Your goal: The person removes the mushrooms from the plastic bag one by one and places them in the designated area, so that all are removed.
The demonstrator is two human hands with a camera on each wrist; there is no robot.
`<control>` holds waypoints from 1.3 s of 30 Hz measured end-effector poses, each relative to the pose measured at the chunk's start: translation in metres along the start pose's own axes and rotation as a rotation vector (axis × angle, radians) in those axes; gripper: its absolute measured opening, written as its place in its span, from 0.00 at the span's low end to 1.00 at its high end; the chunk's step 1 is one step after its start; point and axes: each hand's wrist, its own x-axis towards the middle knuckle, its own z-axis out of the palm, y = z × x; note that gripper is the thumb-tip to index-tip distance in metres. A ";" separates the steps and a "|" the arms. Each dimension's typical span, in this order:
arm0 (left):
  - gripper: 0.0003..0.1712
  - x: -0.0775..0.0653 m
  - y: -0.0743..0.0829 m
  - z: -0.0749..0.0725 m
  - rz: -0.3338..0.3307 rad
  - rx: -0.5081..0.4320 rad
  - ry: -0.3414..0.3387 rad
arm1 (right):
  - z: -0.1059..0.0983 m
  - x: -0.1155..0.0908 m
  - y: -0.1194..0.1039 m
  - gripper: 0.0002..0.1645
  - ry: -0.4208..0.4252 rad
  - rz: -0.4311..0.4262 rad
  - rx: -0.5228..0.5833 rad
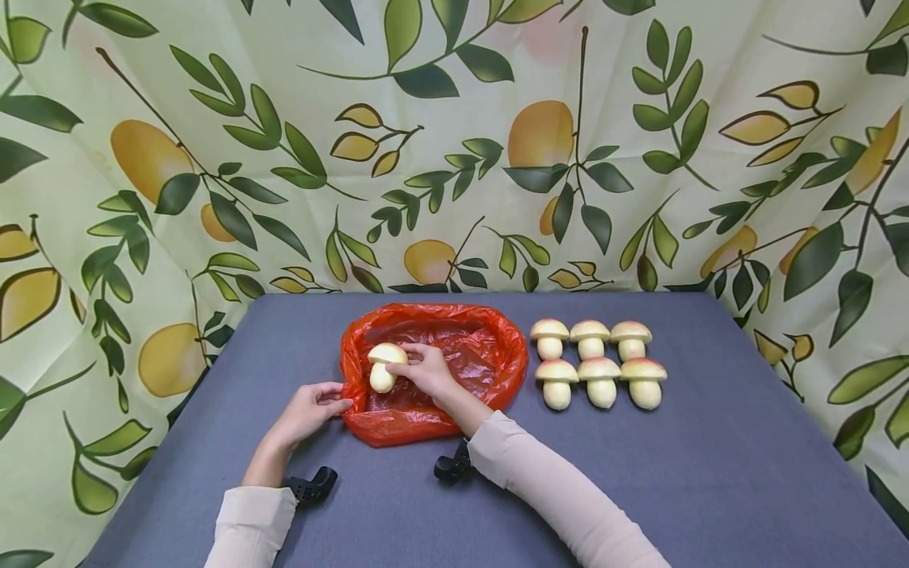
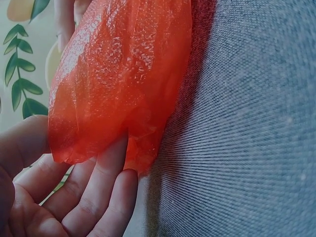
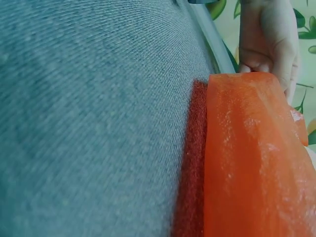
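A red plastic bag [image 1: 419, 430] lies on the table with its mouth spread wide. My left hand [image 1: 309, 412] pinches the bag's left rim; in the left wrist view its thumb and fingers [image 2: 101, 197] sit on either side of the red film. Over the left part of the bag's opening, my right hand [image 1: 428, 371] holds a mushroom [image 1: 387, 355] with a pale stem and a yellowish cap. Whether that mushroom touches the bag's bottom, I cannot tell. In the right wrist view the bag [image 3: 247, 158] fills the right side, and the right hand is out of sight.
Several similar mushrooms [image 1: 599, 369] stand in two rows on the table to the right of the bag. The grey-blue table [image 1: 710, 473] ends at the back against a curtain [image 1: 454, 158] printed with leaves and fruit. Black wrist devices [image 1: 312, 485] sit at both wrists.
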 end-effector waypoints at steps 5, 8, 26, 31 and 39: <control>0.22 0.000 0.000 0.000 -0.002 0.001 0.000 | -0.005 -0.004 0.000 0.31 -0.025 -0.022 0.003; 0.22 0.000 0.000 -0.001 0.003 0.003 -0.003 | -0.009 -0.008 0.001 0.30 -0.052 -0.046 -0.020; 0.22 -0.002 -0.001 -0.005 0.004 0.022 -0.030 | -0.030 -0.027 -0.001 0.31 -0.082 -0.060 -0.037; 0.22 -0.001 -0.002 -0.005 0.000 0.023 -0.023 | -0.036 -0.030 -0.001 0.31 -0.105 -0.079 -0.021; 0.22 -0.001 -0.002 -0.004 0.008 0.019 -0.030 | -0.048 -0.038 0.001 0.30 -0.125 -0.079 -0.016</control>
